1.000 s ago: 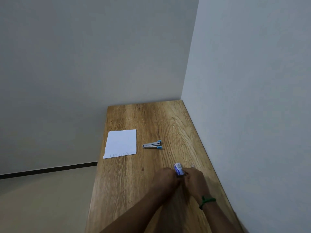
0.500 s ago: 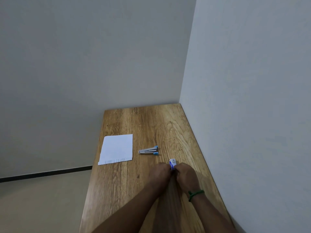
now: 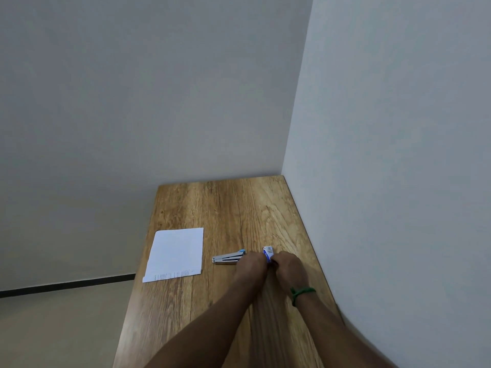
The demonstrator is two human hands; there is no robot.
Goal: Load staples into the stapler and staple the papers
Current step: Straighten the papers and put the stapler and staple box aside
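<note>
both hands meet over the right side of a wooden table [image 3: 223,208] that sits in a corner between two pale walls. the left hand [image 3: 252,264] and the right hand [image 3: 287,266] are curled knuckles-up and pressed close together, and between them they pinch a small white-and-blue staple box [image 3: 267,253] — its upper end pokes out above the fingers, the rest is hidden. whether the box is open cannot be told. a green band [image 3: 301,293] circles the right wrist.

the stapler [image 3: 228,257], silver with a blue tip, lies flat on the table just left of the left hand, its blue end almost at the knuckles and partly covered by them. it looks closed, lying along the table's width.

the papers [image 3: 175,253] — a white stack with a line of small print along its near edge — rest flat further left, near the table's left edge, apart from the stapler.
</note>
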